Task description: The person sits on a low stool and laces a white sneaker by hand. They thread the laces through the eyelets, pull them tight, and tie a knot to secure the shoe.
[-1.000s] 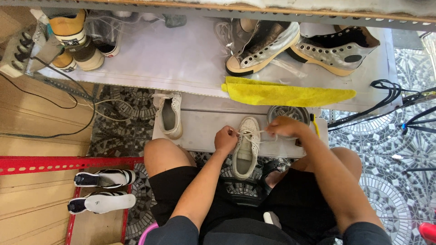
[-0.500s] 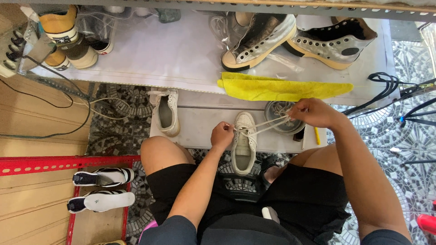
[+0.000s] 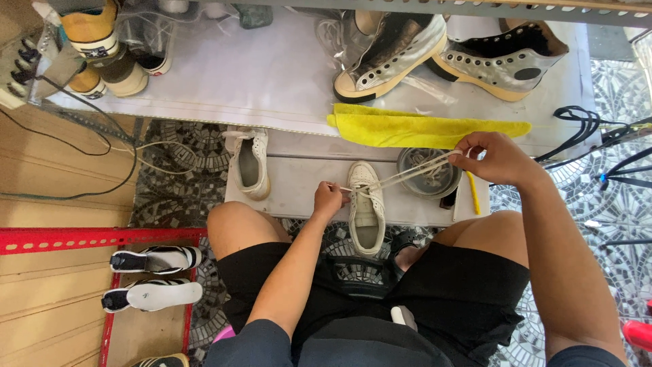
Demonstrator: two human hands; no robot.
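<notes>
A white sneaker (image 3: 365, 216) lies toe away from me on a low grey step (image 3: 299, 183), between my knees. My left hand (image 3: 329, 200) rests against the sneaker's left side and pinches a lace end there. My right hand (image 3: 494, 158) is raised to the right and pinches the white shoelace (image 3: 407, 174), which runs taut from the sneaker's eyelets across a round metal bowl (image 3: 429, 174). The matching white sneaker (image 3: 248, 163) stands on the step to the left.
A yellow cloth (image 3: 421, 128) lies on the white shelf (image 3: 258, 75), with two silver high-top shoes (image 3: 448, 54) behind it and more shoes at the far left. A yellow pencil-like stick (image 3: 473, 193) lies beside the bowl. Black cables (image 3: 598, 136) trail right. Two insoles (image 3: 153, 277) sit in a red frame at left.
My right hand has pulled the lace further out to the right, away from the sneaker, stretching it taut. My left hand has stayed at the sneaker's side.
</notes>
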